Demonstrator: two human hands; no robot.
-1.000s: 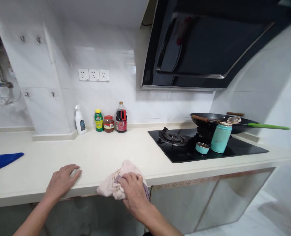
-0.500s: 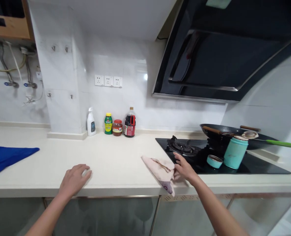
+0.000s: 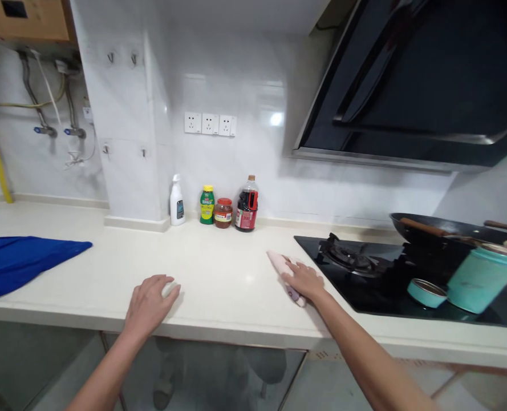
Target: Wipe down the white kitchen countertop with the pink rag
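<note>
My right hand (image 3: 303, 278) lies over a pale pink cloth (image 3: 276, 261) on the counter, left of the black gas stove (image 3: 385, 297). Its fingers press on the folded cloth, and the palm hides part of it. A purple patch on the cloth shows beneath the hand. My left hand (image 3: 149, 302) hovers at or rests on the counter near the front edge; contact is unclear. Its fingers are loosely curved, thumb apart, with nothing in them.
A blue cloth (image 3: 31, 260) lies at the left. Along the wall stand a white spray bottle (image 3: 177, 204), a green bottle (image 3: 207, 206), a red-lidded jar (image 3: 223, 214) and a dark sauce bottle (image 3: 247, 208). The stove bears a wok (image 3: 450, 228), a teal canister (image 3: 483, 279) and its teal lid (image 3: 426, 293).
The pink cloth no longer hangs over the counter's front edge; it is bunched farther back under my right hand, which was at its right side. My view has turned left.
</note>
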